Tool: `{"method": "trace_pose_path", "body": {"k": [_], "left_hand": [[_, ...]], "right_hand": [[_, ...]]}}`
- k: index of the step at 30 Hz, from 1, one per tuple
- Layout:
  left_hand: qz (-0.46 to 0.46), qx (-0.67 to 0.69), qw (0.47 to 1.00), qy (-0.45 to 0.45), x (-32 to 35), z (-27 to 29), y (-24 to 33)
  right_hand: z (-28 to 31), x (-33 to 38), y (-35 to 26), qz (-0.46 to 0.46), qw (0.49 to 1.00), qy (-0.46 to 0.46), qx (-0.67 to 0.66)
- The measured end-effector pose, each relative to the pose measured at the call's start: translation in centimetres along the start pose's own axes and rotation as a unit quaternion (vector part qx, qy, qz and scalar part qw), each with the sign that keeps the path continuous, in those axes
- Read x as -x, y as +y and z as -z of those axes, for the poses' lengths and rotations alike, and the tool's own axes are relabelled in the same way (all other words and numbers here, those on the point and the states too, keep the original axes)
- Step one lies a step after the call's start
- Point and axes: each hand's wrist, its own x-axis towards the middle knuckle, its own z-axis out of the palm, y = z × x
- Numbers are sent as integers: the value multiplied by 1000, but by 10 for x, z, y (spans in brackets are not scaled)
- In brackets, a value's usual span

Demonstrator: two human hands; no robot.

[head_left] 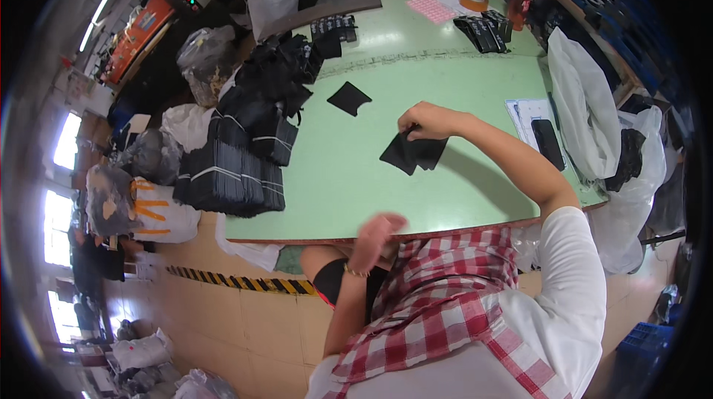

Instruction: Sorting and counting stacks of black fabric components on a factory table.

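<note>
- Right hand [422, 121]: my fingers pinched shut on the black fabric pieces [413, 152], mid green table [356, 176].
- Left hand [377, 236]: at six o'clock off the table edge, blurred; grip unreadable.
- Handling note: I should lift one layer only, keeping the edges square.
- Spare black piece [349, 97]: eleven o'clock of my right hand.

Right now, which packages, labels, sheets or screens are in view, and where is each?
Pink label sheet: far table edge, rectangular.
White printed sheet: table's right side, under a black phone.
Clear plastic bags: left of table, bulging, dark contents.
Orange machine panel: far left, lit indicators.
Tape roll: far edge, orange-brown ring.
</note>
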Motion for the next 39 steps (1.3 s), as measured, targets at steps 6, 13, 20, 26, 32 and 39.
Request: {"method": "trace_pose_path", "body": {"k": [6, 13, 20, 26, 32, 39], "left_hand": [[-52, 414, 909, -16, -74, -11, 35], [27, 459, 883, -97, -80, -36, 4], [-35, 461, 886, 13, -81, -20, -6], [-42, 468, 882, 29, -75, -25, -15], [-10, 303, 950, 73, -72, -10, -37], [-17, 382, 922, 58, -75, -16, -31]], "right_hand": [[10, 7, -62, 44, 948, -155, -273], [-59, 38, -42, -3, 945, 203, -257], [-129, 95, -33, -252, 837, 302, -381], [-143, 85, -67, -183, 881, 381, -213], [-143, 54, -77, -212, 875, 305, -310], [-148, 59, -36, -268, 777, 327, -466]]}}
